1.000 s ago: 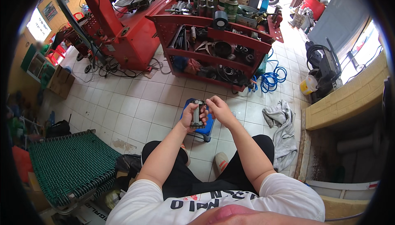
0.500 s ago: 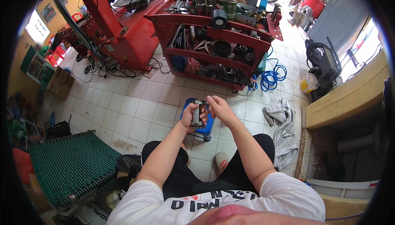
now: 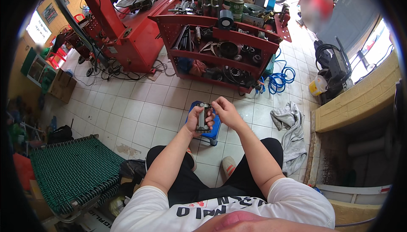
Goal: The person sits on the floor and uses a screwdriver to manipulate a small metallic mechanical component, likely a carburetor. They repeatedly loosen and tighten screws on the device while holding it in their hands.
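Observation:
My left hand (image 3: 194, 120) grips a small dark metal part (image 3: 202, 116), an oblong block held upright at chest height. My right hand (image 3: 224, 109) is closed on its top right edge, fingers curled over the upper end. Both forearms reach forward from the lower edge. Directly below the hands a low blue plastic stool (image 3: 213, 131) stands on the white tiled floor (image 3: 140, 113). I am seated, with black trousers and my knees spread to either side.
A red tool cart (image 3: 224, 37) loaded with parts and bottles stands ahead, a red machine (image 3: 123, 28) to its left. A blue coiled hose (image 3: 280, 80) and a yellow bucket (image 3: 316, 87) lie right. A grey rag (image 3: 290, 124) lies by my right knee. A green woven cot (image 3: 72, 177) stands left.
The hands and the metal part stay almost where they were; my right fingers have shifted slightly on the part's upper end.

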